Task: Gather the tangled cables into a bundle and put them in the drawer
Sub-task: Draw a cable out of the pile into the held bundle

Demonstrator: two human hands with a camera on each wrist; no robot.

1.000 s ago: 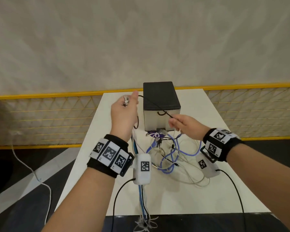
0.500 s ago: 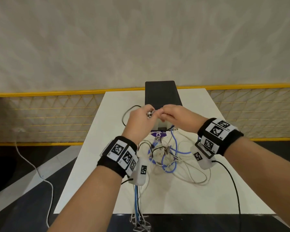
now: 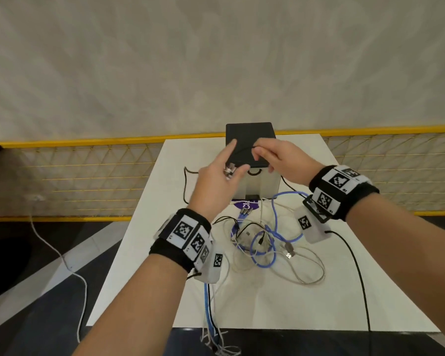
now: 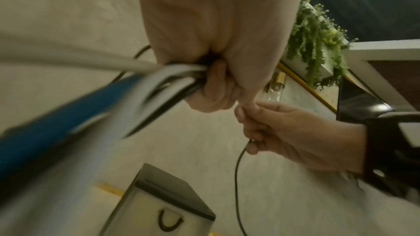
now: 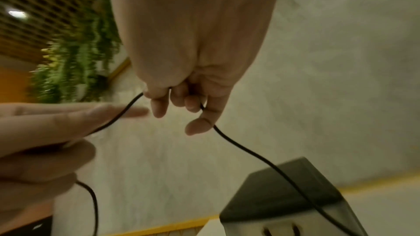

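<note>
The left hand (image 3: 217, 181) grips a bunch of cables (image 4: 145, 82), index finger straight. The right hand (image 3: 280, 160) pinches the thin black cable (image 5: 250, 152). More blue and white cables (image 3: 265, 242) lie tangled before the drawer box (image 3: 251, 142); some hang over the table (image 3: 293, 304) edge.

Bare forearms; black wristbands (image 3: 176, 250) with checkered tags, white cabled camera pods (image 3: 309, 227).

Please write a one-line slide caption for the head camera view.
Both hands stretch a black cable above the drawer box.
</note>
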